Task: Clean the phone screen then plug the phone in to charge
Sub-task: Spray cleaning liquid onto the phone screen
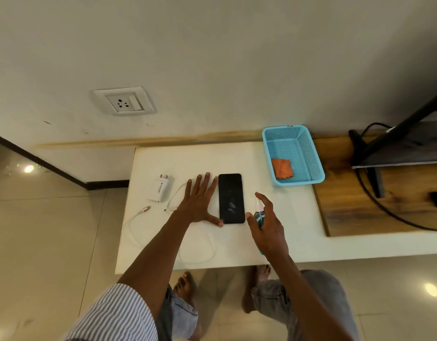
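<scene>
Glass-fronted phone (231, 198) flat on bench (286, 217): slippery, fragile; lift by side edges. Left hand (200, 203) spread flat beside it; right hand (266, 222) grips spray bottle (259, 215).

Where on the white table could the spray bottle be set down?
Bare table lies right of the phone, in front of the basket, and behind the phone toward the wall. The left is crowded: charger, cable, left hand. The right hand holds the bottle.
</scene>
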